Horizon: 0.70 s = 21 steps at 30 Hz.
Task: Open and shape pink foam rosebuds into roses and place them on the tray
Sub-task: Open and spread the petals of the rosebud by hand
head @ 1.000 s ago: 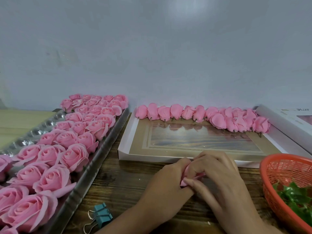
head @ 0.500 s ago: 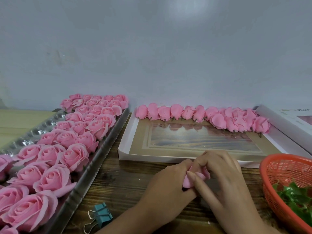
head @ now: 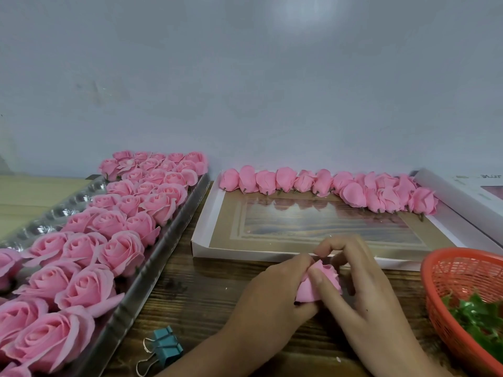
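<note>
Bud (head: 330,276) held just in front of box (head: 206,227), low over desk (head: 196,295). Left hand (head: 272,295) curls round its base: anchor, likely so it won't turn. Right hand (head: 367,292) pinches outer petal, thumb in front, fingers (head: 343,244) behind, probably to peel it open. Spare buds (head: 321,183) line box's far edge, stock within reach. Tray (head: 163,246) left of box, roses (head: 119,251) in rows face up; short carry.

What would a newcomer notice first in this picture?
First, the mass of opened pink roses packed on the silver tray on the left. Next, the row of closed rosebuds along the far edge of the white box. In front, the left hand and right hand grip one half-opened rose.
</note>
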Tool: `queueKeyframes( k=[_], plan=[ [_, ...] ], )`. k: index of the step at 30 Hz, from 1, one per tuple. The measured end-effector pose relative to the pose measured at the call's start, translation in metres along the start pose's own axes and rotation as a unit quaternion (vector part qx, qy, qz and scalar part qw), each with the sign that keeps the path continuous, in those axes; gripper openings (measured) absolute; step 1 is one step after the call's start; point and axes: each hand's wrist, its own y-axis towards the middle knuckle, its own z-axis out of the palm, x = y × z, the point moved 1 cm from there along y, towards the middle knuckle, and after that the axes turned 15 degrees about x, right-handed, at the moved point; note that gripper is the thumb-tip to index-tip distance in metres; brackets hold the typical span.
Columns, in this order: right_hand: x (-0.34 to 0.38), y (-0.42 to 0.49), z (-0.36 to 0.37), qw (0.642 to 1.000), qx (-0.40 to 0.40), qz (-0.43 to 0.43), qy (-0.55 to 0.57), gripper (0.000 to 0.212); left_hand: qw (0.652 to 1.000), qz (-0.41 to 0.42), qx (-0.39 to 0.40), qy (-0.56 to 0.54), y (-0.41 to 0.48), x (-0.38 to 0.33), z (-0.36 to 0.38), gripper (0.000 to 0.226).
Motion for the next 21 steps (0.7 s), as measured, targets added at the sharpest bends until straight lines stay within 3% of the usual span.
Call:
queueKeyframes(
  k=[11, 21],
  plan=[
    [0.001, 0.003, 0.001, 0.999, 0.041, -0.028, 0.001, 0.015, 0.998, -0.028, -0.003, -0.055, 0.001, 0.006, -0.001, 0.023],
    [0.008, 0.005, -0.001, 0.993, 0.066, -0.093, 0.024, 0.01, 0.995, 0.007, -0.029, -0.093, 0.009, 0.015, 0.0, 0.007]
  ],
)
